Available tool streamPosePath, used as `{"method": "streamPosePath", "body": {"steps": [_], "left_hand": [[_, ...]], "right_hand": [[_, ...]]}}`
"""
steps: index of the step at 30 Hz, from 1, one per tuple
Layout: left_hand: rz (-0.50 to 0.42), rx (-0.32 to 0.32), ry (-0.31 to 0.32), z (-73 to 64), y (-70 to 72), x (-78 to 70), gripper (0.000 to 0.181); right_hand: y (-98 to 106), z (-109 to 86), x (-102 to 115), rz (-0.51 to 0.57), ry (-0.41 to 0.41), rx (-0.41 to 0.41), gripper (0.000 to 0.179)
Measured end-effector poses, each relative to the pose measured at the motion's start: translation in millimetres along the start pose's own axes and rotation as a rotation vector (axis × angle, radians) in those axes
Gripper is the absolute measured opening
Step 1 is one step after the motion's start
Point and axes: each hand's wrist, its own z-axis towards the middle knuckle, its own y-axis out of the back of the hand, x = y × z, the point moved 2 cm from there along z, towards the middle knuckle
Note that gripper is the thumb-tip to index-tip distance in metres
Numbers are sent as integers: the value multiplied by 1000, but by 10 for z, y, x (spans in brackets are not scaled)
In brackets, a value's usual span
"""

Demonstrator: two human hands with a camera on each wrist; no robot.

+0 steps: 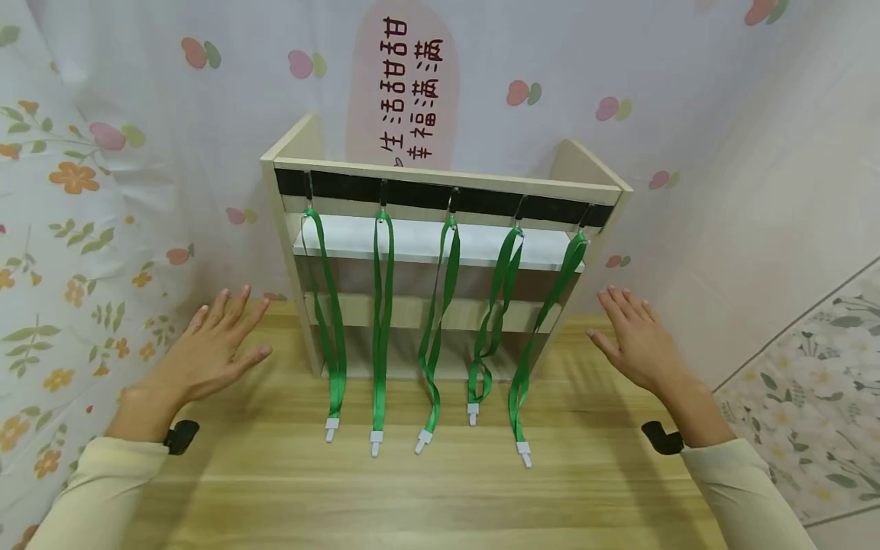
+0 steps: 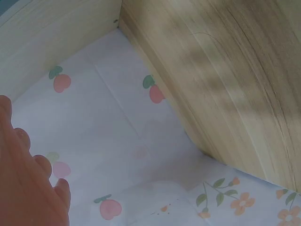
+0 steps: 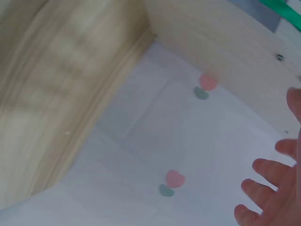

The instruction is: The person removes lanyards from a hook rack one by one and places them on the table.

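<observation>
Several green lanyards [image 1: 382, 321] hang in a row from metal hooks [image 1: 383, 192] on the black strip of a small wooden rack [image 1: 292, 275]. Each lanyard ends in a white plastic clip [image 1: 376, 439] at the bottom. To the left of the rack, my left hand [image 1: 213, 344] is held with fingers spread and nothing in it. On the other side, my right hand [image 1: 635, 344] is likewise spread and holds nothing. Both hands are apart from the rack. In the right wrist view, part of a green lanyard [image 3: 284, 12] shows at the top corner.
The rack stands at the back of a wooden table [image 1: 412, 496]. Behind it hangs a white curtain [image 1: 481, 46] with fruit prints and writing. A flower-patterned cloth [image 1: 76, 252] borders the left side, and pale floral fabric [image 1: 825, 397] lies at right.
</observation>
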Motion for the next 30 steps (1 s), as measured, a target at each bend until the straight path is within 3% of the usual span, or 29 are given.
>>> {"method": "streamPosePath", "body": {"steps": [8,20,26,30], "left_hand": [[-18,25,14,3,65,-2,76],[-46,4,15,-13,79,-4,76],[-129,-36,19,66,124,-100,76],[-245,-63,35,158,182,-208,74]], "right_hand": [[273,89,143,34,43,-241,62],[443,142,269,51,49,-299,64],[525,175,356,61,78,-386,59],[558,188,427,72,91,-438,55]]}}
